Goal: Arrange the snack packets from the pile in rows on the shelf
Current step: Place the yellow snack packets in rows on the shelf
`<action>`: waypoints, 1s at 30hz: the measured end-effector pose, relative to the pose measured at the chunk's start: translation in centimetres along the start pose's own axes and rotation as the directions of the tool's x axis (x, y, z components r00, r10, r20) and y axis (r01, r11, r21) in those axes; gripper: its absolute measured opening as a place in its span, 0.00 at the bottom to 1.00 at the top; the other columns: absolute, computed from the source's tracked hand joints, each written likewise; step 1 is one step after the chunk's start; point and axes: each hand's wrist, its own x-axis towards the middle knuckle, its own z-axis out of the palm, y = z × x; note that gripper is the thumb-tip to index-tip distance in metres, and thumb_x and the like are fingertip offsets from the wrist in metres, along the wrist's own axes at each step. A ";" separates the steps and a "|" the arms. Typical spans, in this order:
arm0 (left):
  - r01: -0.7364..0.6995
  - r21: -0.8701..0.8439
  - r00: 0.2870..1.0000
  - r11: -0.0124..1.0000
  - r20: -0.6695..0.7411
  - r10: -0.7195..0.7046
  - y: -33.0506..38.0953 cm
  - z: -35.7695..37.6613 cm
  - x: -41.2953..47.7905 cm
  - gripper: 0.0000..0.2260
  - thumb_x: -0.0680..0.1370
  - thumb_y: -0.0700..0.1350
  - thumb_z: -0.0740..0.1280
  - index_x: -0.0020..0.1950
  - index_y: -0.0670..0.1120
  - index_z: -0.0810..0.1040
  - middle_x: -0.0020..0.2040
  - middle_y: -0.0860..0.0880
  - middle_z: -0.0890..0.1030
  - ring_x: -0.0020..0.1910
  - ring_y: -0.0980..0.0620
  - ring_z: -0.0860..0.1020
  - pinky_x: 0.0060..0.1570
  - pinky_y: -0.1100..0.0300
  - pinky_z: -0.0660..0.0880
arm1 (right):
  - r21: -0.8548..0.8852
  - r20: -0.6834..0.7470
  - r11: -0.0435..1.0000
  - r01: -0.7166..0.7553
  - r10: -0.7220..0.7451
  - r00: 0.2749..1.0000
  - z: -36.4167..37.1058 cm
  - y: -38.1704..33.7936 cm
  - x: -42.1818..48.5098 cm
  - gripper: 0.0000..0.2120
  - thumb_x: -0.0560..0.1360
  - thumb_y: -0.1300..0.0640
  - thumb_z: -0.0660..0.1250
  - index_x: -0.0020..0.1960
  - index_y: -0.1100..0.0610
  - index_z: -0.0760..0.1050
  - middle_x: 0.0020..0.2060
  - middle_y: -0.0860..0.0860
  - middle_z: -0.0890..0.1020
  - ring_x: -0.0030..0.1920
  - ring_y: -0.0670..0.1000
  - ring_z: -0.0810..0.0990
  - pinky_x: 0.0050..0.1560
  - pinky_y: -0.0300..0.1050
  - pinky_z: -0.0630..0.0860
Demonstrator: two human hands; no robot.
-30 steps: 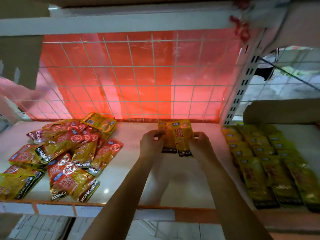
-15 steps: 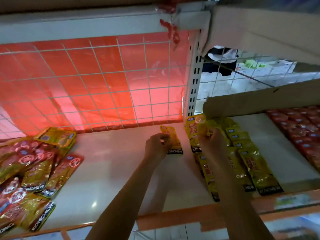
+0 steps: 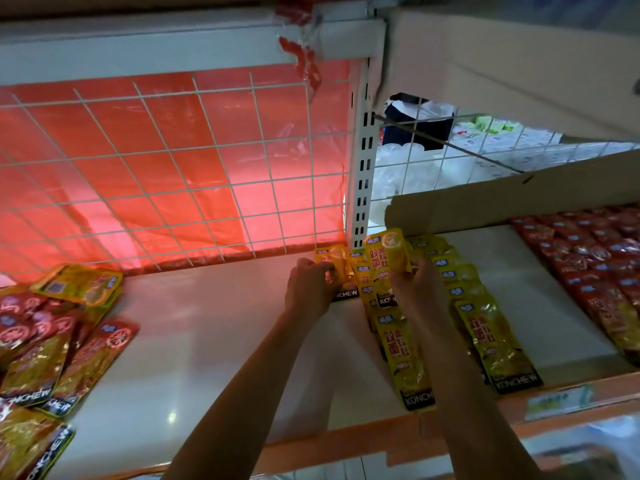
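Both my forearms reach up and forward from the bottom of the view, almost parallel, with the wrists straight. My left hand (image 3: 310,289) is turned back-up. Its fingers (image 3: 323,271) are curled and clamped on the lower part of a yellow packet (image 3: 337,263). That packet's top points away from the fingers toward the grid (image 3: 173,168), and its black band shows just right of the knuckles. It lies low over the shelf (image 3: 207,341), but I cannot tell whether it touches.

My right hand (image 3: 419,289) sits just beside the left, also back-up. Its fingers (image 3: 414,268) are pinched together on the middle of a second packet (image 3: 386,252). This one stands up past the fingertips, tilted, with its top near the foot of the post (image 3: 362,168).

Under and to the right of my right fingers, the yellow rows (image 3: 485,341) lie overlapped. They run from beyond the fingertips back along the forearm to the shelf's front edge. Well to the right of those fingers are the red rows (image 3: 595,258). The pile (image 3: 52,341) of mixed red and yellow packets lies far left of my left fingers, with bare shelf between.
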 end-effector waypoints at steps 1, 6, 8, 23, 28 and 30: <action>-0.001 -0.005 1.000 1.000 -0.009 0.001 0.0 0.0 0.0 0.15 0.76 0.53 0.68 0.61 0.51 0.80 0.55 0.43 0.76 0.55 0.44 0.75 0.49 0.59 0.69 | -0.005 0.008 1.000 0.007 -0.007 1.000 0.1 0.0 0.1 0.11 0.74 0.55 0.66 0.56 0.56 0.75 0.42 0.51 0.81 0.41 0.50 0.78 0.31 0.39 0.65; -0.033 -0.156 0.981 0.987 -0.196 0.002 1.0 -0.1 -0.3 0.15 0.79 0.50 0.65 0.64 0.46 0.77 0.59 0.44 0.78 0.58 0.47 0.76 0.55 0.59 0.67 | -0.014 0.025 0.999 0.038 -0.038 0.999 0.8 -0.8 -0.2 0.14 0.73 0.56 0.67 0.58 0.56 0.75 0.43 0.49 0.79 0.40 0.48 0.77 0.37 0.41 0.67; -0.019 -0.321 0.982 0.947 -0.182 -0.042 1.9 -0.3 -0.6 0.17 0.79 0.52 0.65 0.64 0.46 0.77 0.56 0.47 0.82 0.54 0.49 0.79 0.52 0.61 0.69 | 0.020 0.056 0.998 0.053 -0.054 0.997 1.3 -1.2 -0.4 0.14 0.72 0.56 0.68 0.58 0.55 0.75 0.42 0.48 0.79 0.40 0.45 0.76 0.36 0.40 0.68; 0.233 -0.542 0.956 0.807 -0.025 -0.292 -0.5 -0.3 -1.2 0.19 0.74 0.49 0.73 0.63 0.49 0.77 0.50 0.49 0.84 0.43 0.55 0.80 0.48 0.59 0.76 | -0.347 0.100 0.873 0.343 -0.329 0.939 2.7 -0.7 -0.3 0.17 0.74 0.65 0.62 0.63 0.62 0.75 0.59 0.58 0.78 0.63 0.56 0.72 0.65 0.48 0.65; 0.178 -0.453 0.975 0.874 -0.038 -0.218 0.0 0.0 -1.3 0.18 0.74 0.48 0.72 0.62 0.48 0.78 0.52 0.48 0.83 0.46 0.52 0.80 0.50 0.59 0.75 | -0.391 0.112 0.854 0.344 -0.327 0.938 3.2 -0.1 -0.4 0.17 0.75 0.63 0.62 0.63 0.61 0.75 0.58 0.57 0.78 0.62 0.56 0.72 0.64 0.50 0.66; 0.157 -0.393 0.979 0.906 -0.057 -0.194 0.0 0.0 -1.3 0.17 0.74 0.49 0.73 0.61 0.48 0.78 0.51 0.48 0.83 0.45 0.52 0.79 0.49 0.59 0.74 | -0.399 0.119 0.849 0.347 -0.327 0.937 3.3 0.1 -0.3 0.17 0.76 0.62 0.61 0.64 0.60 0.74 0.59 0.57 0.78 0.63 0.55 0.72 0.64 0.48 0.66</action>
